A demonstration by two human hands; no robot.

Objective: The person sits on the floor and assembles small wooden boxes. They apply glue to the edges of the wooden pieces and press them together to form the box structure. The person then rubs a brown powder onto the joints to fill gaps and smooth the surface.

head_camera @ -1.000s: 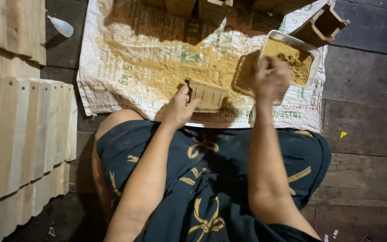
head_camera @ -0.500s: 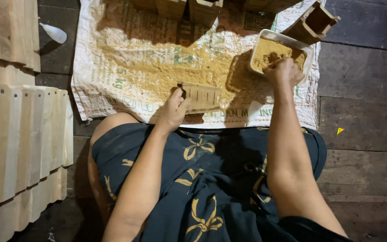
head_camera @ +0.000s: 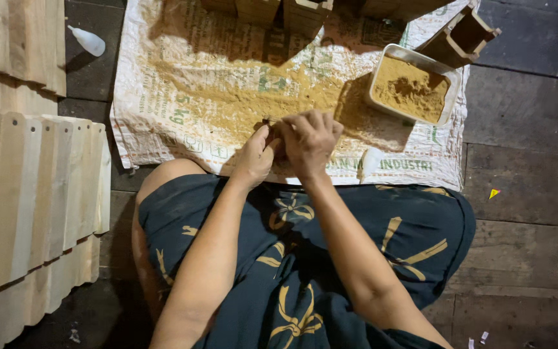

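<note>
My left hand (head_camera: 255, 157) and my right hand (head_camera: 309, 136) meet over a small wooden piece (head_camera: 270, 123) on the dusty woven sack (head_camera: 182, 84), just beyond my knees. The right hand lies on top of the piece and hides most of it. The left hand grips its near left end. A white rectangular tub (head_camera: 410, 84) of yellow-brown sawdust powder stands at the sack's right side, an arm's reach from my right hand. Loose powder is spread across the sack's middle.
Stacked pale wooden boards (head_camera: 33, 194) fill the left side. A small white squeeze bottle (head_camera: 87, 40) lies on the dark plank floor at top left. Wooden boxes (head_camera: 463, 35) stand along the sack's far edge. My patterned dark cloth (head_camera: 305, 258) covers my lap.
My right hand has left the powder tub and come back left onto the wooden piece beside my left hand. The view has shifted slightly.
</note>
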